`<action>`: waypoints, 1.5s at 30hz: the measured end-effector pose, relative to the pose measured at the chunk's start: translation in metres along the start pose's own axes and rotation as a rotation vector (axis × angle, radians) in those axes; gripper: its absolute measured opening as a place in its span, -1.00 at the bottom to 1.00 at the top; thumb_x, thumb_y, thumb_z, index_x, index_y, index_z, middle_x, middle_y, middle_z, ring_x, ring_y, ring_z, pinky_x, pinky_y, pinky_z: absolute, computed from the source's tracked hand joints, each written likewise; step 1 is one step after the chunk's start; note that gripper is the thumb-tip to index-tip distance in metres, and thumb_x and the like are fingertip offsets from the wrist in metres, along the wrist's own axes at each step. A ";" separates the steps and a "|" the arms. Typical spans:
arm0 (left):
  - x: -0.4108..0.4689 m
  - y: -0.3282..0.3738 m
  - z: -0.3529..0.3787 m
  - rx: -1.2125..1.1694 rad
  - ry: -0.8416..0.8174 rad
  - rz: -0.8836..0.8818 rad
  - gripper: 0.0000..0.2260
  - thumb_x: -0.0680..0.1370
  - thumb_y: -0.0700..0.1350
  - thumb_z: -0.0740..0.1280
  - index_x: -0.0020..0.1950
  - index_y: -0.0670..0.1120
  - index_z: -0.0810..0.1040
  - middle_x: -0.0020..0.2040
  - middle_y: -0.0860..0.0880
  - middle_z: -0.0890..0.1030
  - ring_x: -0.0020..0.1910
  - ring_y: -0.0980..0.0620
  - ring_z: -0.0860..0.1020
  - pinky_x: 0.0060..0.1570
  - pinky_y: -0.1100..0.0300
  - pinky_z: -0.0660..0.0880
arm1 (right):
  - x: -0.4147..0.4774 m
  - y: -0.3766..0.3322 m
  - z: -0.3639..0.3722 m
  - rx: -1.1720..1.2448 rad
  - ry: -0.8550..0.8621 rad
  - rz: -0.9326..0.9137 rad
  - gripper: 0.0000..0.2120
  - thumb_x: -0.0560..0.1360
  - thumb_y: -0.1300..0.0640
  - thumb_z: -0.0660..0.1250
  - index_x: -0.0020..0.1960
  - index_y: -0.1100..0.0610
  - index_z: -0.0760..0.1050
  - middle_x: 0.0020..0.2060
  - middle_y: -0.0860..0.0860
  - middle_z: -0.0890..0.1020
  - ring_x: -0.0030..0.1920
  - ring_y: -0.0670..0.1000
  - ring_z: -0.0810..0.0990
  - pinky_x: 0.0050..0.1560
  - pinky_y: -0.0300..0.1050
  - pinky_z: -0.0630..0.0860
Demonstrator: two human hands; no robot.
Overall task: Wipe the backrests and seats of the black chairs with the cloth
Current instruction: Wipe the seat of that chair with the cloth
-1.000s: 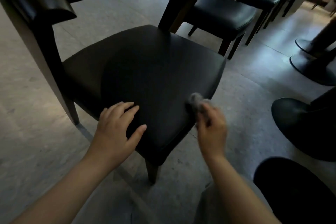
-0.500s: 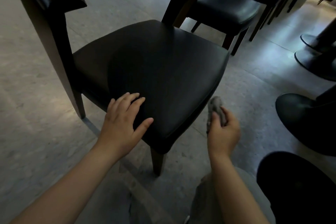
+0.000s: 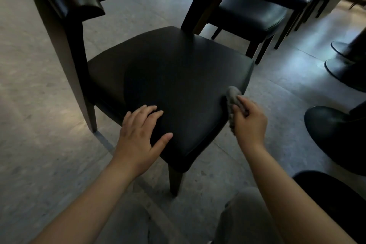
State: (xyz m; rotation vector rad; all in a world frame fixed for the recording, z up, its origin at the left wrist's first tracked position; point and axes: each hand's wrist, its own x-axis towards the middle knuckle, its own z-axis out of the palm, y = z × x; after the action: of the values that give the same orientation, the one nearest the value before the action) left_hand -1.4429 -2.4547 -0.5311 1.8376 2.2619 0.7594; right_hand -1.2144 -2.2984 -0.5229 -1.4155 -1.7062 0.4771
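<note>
Cloth [image 3: 232,98] pinched in right hand [image 3: 250,123] fingers at seat [image 3: 174,77] edge; left hand [image 3: 141,134] fingers spread flat.

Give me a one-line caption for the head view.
Left hand flat on the black chair seat; right hand wipes its edge with a grey cloth.
</note>
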 end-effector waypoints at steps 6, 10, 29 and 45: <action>0.001 0.008 -0.009 0.038 -0.042 -0.022 -0.31 0.49 0.36 -0.02 0.48 0.00 0.34 0.48 0.02 0.31 0.52 0.00 0.17 0.52 -0.07 0.05 | 0.002 0.017 0.007 -0.055 -0.031 -0.211 -0.75 0.52 0.27 0.36 0.18 0.16 0.63 0.05 0.10 0.63 0.02 0.03 0.57 0.04 -0.14 0.49; 0.009 0.021 -0.014 0.089 -0.024 -0.048 -0.32 0.49 0.35 0.02 0.37 -0.09 0.47 0.35 -0.05 0.43 0.38 -0.09 0.33 0.40 -0.11 0.29 | 0.040 0.046 0.003 -0.055 0.065 0.175 -0.77 0.51 0.16 0.28 0.09 0.17 0.65 -0.07 0.17 0.65 -0.08 0.14 0.62 -0.13 -0.15 0.43; 0.061 0.071 0.003 0.200 -0.142 -0.043 -0.28 0.38 0.44 -0.05 0.32 0.05 0.45 0.29 0.05 0.41 0.27 -0.06 0.37 0.27 -0.06 0.37 | 0.043 0.043 -0.006 0.096 0.087 0.066 -0.71 0.54 0.17 0.32 0.25 0.10 0.59 0.01 0.05 0.64 -0.03 0.06 0.64 0.01 0.12 0.60; 0.087 0.172 -0.122 0.035 -0.611 -0.189 -0.54 0.57 0.14 0.29 0.44 0.02 0.37 0.37 0.04 0.39 0.36 -0.02 0.35 0.35 0.06 0.36 | 0.007 -0.101 -0.156 0.069 -0.007 0.568 -0.60 0.51 0.11 0.42 0.32 0.13 0.52 0.16 0.06 0.60 0.15 0.04 0.57 0.23 0.04 0.51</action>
State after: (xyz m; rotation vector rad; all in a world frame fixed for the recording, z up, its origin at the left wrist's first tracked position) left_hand -1.3623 -2.3865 -0.3292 1.5532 1.9981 0.0985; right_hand -1.1518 -2.3547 -0.3568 -1.8437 -1.2590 0.8384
